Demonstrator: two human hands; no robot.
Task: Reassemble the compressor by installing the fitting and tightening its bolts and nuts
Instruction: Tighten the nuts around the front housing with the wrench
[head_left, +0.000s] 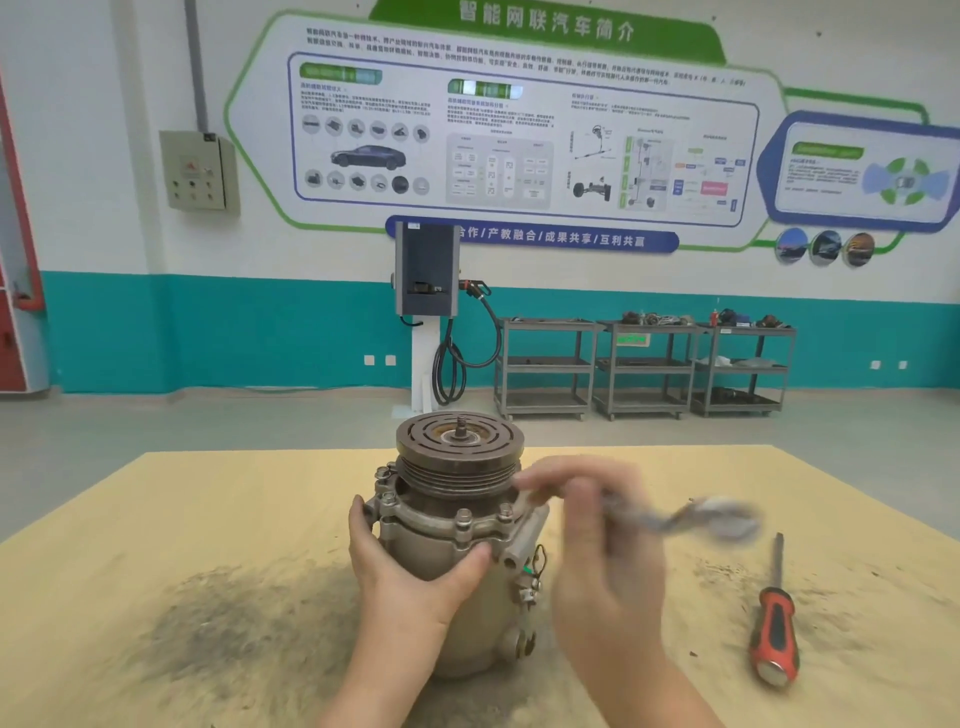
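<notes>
A grey metal compressor (457, 525) stands upright on the wooden table (208, 519), its grooved pulley (460, 457) on top. Several bolts ring its flange. My left hand (400, 566) grips the compressor body from the left, thumb across the front. To the right of the pulley, my right hand (597, 525) is motion-blurred and holds a metal wrench (685, 517) whose far end points right. A small fitting (524, 556) with a green wire sticks out on the compressor's right side.
A red and black screwdriver (774, 623) lies on the table at the right. Dark grime marks the table around the compressor. Far behind stand a charging post (426, 291) and three grey shelf carts (644, 364) against the wall.
</notes>
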